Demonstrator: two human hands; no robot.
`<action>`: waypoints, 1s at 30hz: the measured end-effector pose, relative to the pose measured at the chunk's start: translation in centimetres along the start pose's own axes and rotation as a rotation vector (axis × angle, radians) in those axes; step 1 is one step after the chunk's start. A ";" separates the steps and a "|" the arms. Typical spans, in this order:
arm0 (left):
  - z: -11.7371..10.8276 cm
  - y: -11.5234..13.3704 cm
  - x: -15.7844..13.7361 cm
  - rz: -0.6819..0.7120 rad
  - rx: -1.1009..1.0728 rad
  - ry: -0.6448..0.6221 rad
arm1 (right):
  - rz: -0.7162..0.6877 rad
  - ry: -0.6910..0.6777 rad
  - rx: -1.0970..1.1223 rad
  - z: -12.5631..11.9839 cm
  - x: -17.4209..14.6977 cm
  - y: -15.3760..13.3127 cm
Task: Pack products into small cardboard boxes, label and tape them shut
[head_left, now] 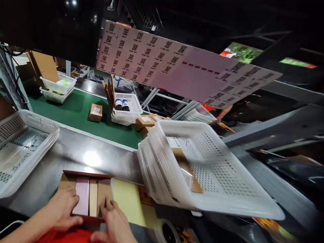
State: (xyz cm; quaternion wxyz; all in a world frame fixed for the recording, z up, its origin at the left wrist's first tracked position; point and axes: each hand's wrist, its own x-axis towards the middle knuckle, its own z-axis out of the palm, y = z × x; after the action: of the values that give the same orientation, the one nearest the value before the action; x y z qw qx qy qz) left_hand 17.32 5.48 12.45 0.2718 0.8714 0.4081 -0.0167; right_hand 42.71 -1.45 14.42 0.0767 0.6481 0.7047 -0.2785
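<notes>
An open cardboard box (87,189) lies on the steel worktop (83,155) right in front of me, with a pale pink item (82,195) showing between its flaps. My left hand (63,209) presses on the box's left flap. My right hand (112,219) rests on the right flap at the near edge. Neither hand lifts anything. A yellow sheet (129,202) lies just right of the box.
A tilted stack of white perforated baskets (202,168) with a flat cardboard piece inside stands at right. Another basket stack (22,141) sits at left. A green conveyor belt (76,111) carries small boxes and baskets with bottles (122,104). A QR-code sheet (162,64) hangs overhead.
</notes>
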 end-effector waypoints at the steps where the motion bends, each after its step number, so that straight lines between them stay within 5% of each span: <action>1: 0.6 -0.9 0.6 0.079 0.054 0.084 | -0.021 0.074 -0.004 0.2 0.7 0.4; 4: 2.7 -4.0 2.3 0.317 0.235 0.539 | 0.015 0.356 0.133 2.7 3.6 2.0; 6: 3.4 -5.4 3.5 0.338 0.326 0.811 | 0.096 0.574 0.299 5.7 5.4 3.2; 8: 3.6 -5.9 4.3 0.276 0.371 0.908 | 0.152 0.778 0.389 8.9 6.4 4.1; 11: 4.3 -6.0 3.8 0.241 0.380 0.816 | 0.115 0.915 0.259 11.7 6.3 4.5; 17: 7.0 -6.9 1.5 0.214 0.396 0.738 | -0.097 0.625 -0.173 10.9 5.2 3.4; 23: 7.8 -8.0 2.5 0.172 0.352 0.682 | 0.004 0.395 -0.057 6.1 5.1 1.4; 30: 8.7 -10.1 3.0 0.196 0.315 0.691 | -0.081 0.274 -0.036 1.7 6.7 1.0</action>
State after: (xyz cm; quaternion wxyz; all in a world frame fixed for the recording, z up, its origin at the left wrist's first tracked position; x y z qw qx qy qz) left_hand 13.77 8.61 -0.33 -0.0183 0.8915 0.3830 0.2412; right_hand 42.21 3.54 9.57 -0.0198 0.6495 0.7391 -0.1776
